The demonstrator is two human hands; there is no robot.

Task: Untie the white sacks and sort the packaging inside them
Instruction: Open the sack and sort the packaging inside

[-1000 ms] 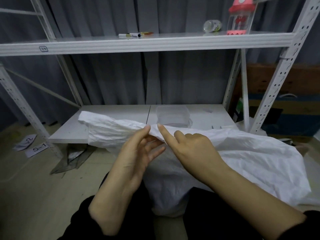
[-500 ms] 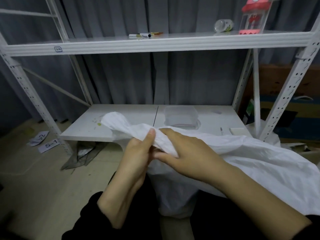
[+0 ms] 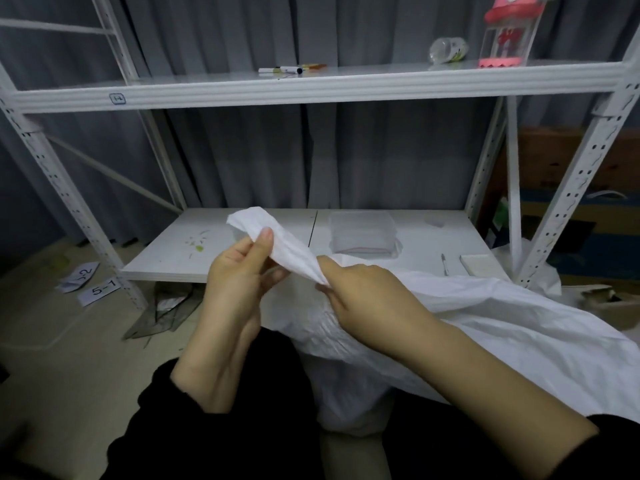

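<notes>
A large white woven sack lies across my lap and spreads to the right over the floor. Its gathered neck rises as a twisted strip in front of me. My left hand pinches that strip near its free end, thumb on top. My right hand grips the same strip lower down, where it joins the sack's body. The sack's contents are hidden.
A white metal rack stands ahead. Its low shelf holds a clear plastic box, a pen and a white pad. Markers, a bottle and a pink toy sit on the upper shelf. Paper labels lie on the floor at left.
The sack's spread top edge has been bunched into a narrow twisted strip and lifted. My left hand moved up to pinch its end; my right hand closed round its base.
</notes>
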